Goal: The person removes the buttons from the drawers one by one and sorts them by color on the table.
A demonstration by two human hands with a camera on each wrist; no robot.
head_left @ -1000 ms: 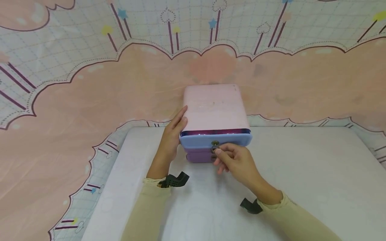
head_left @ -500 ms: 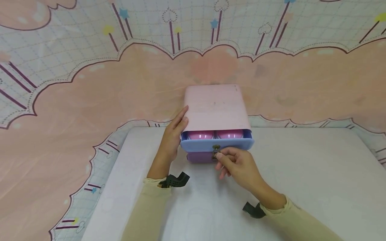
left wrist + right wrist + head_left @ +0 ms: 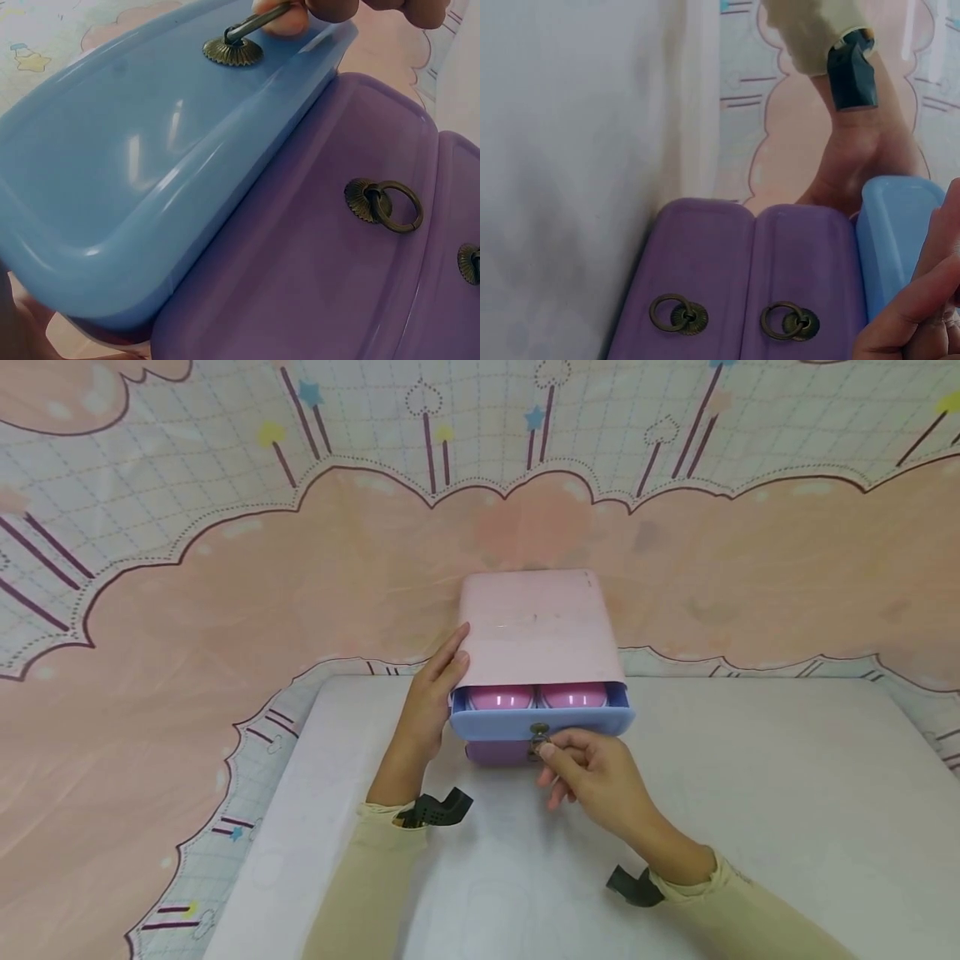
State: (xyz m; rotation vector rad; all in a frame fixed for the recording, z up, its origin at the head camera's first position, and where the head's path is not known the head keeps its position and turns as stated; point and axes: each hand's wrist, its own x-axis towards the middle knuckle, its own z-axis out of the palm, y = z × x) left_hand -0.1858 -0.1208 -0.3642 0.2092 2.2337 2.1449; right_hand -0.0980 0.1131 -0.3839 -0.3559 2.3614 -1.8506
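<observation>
A small chest of drawers (image 3: 536, 627) with a pink top stands at the table's back edge. Its light blue top drawer (image 3: 495, 725) is pulled partway out and shows two shiny pink rounded things (image 3: 573, 695) side by side. My right hand (image 3: 600, 772) pinches the blue drawer's bronze ring pull (image 3: 259, 22) between thumb and finger. Two purple drawers (image 3: 705, 251) below are closed, each with its own ring pull (image 3: 399, 208). Against the chest's left side rests my left hand (image 3: 427, 702), fingers extended along the wall.
The chest sits on a white table (image 3: 750, 777), close to a wall hanging (image 3: 337, 568) printed with peach scallops and candles. Both wrists wear black camera mounts (image 3: 442, 807) over beige sleeves (image 3: 367, 885).
The blue drawer has slid out toward me with my right hand, uncovering the pink rounded things, mostly in the first half second. My left hand has stayed at the chest's side.
</observation>
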